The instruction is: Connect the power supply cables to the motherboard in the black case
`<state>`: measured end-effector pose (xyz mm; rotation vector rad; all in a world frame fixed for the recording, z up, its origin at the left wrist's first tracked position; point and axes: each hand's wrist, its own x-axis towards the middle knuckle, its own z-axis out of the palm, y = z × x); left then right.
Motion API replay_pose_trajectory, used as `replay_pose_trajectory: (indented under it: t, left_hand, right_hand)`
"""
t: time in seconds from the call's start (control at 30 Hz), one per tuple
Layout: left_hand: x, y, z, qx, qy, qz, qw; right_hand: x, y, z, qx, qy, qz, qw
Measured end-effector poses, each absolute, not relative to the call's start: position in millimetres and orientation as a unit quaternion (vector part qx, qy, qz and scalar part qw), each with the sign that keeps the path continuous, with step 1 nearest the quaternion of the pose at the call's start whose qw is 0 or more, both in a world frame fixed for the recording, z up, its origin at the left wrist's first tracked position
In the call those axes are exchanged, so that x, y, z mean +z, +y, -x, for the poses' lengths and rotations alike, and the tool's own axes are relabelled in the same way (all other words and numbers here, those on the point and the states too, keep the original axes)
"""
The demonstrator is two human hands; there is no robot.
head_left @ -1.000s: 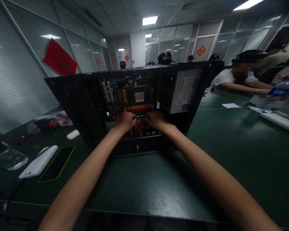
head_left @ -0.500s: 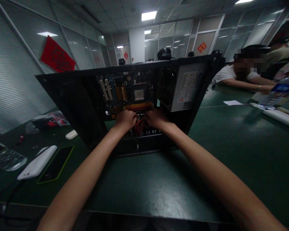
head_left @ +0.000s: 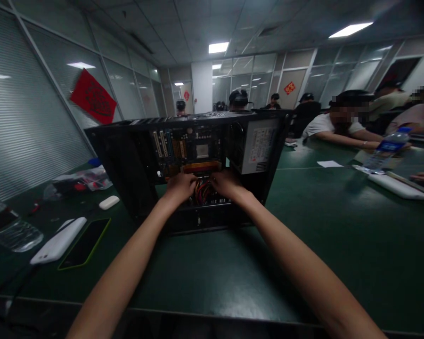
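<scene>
A black computer case (head_left: 127, 165) stands open-sided on the green table (head_left: 215, 263), its inside facing me. Within it are a motherboard (head_left: 202, 137), a silver power supply (head_left: 261, 146) with a fan, and a bundle of red and yellow cables (head_left: 204, 192). Both my hands reach into the lower middle of the case, below the motherboard. My left hand (head_left: 180, 188) has curled fingers at the left of the cables. My right hand (head_left: 228, 183) is likewise curled at their right. The fingertips are dim, and what they grip is hidden.
To the left lie a phone with a green edge (head_left: 86, 242), a white power bank (head_left: 58, 241), a water bottle (head_left: 12, 223), a small white case (head_left: 109, 202) and a plastic bag (head_left: 79, 181). At right are another bottle (head_left: 387, 150), paper (head_left: 329, 164) and seated people.
The computer case has tipped back from me and stands more upright, its top edge lower and farther off. Both hands have moved slightly down in view with it. My view has tilted up.
</scene>
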<state>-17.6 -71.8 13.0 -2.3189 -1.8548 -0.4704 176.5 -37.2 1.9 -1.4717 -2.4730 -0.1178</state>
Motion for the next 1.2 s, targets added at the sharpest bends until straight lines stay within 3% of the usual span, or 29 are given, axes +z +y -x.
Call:
replay_pose_trajectory:
  t: [0.17,0.3,0.47,0.87,1.2]
  left_hand:
    - [12.1,-109.1,38.2,-0.162,-0.598,0.785,0.037]
    - [0.7,-148.8,63.7,-0.108,-0.626,0.766,0.103]
    - [-17.6,-174.3,84.5,-0.028,-0.632,0.754,0.177]
    - [-36.6,-172.6,74.0,-0.082,-0.655,0.695,0.287]
    - [-46.2,-185.6,73.2,-0.126,-0.645,0.698,0.286]
  right_hand:
    - [5.2,-54.3,-184.0,-0.042,-0.872,0.468,0.138]
    - [-1.5,-75.3,-195.3,-0.032,-0.873,0.464,0.147]
    - [-24.8,-99.9,-212.1,-0.071,-0.882,0.460,0.074]
    - [-34.0,-100.9,-220.2,-0.081,-0.884,0.450,0.101]
    - [-41.8,-94.9,-227.8,-0.096,-0.886,0.442,0.106]
